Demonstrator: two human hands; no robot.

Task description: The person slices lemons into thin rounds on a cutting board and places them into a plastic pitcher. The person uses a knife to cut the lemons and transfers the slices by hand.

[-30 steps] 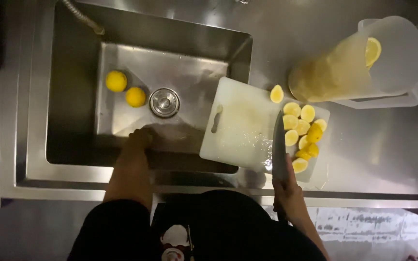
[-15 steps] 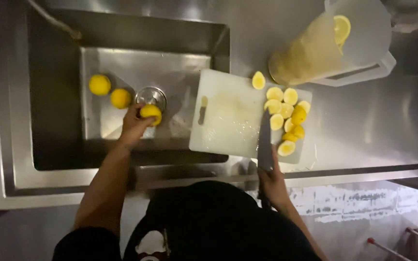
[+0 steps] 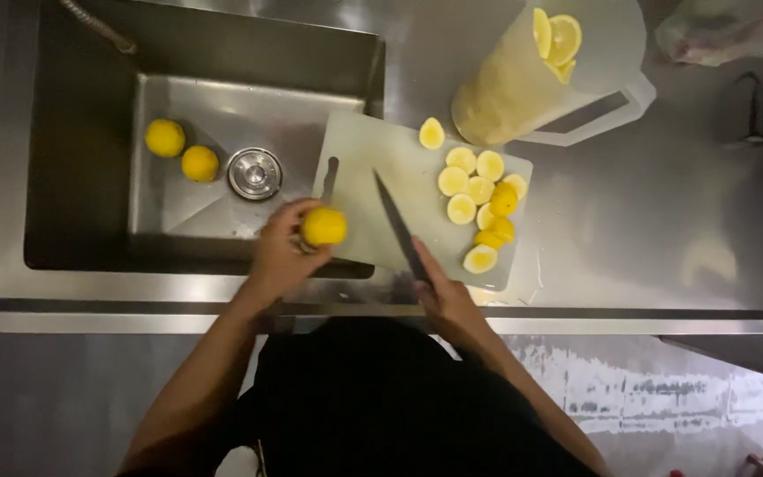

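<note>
My left hand grips a whole yellow lemon at the left edge of a white cutting board. My right hand holds a dark-bladed knife, its blade lying diagonally over the board and pointing up-left. Several cut lemon halves are piled on the board's right side. One lemon half sits at the board's far edge.
A steel sink at left holds two whole lemons beside the drain. A clear plastic pitcher with lemon slices and pale liquid stands behind the board. Steel counter stretches to the right.
My left hand lifted a lemon out of the sink and carried it right to the board's edge. My right hand swung the knife blade leftward over the board.
</note>
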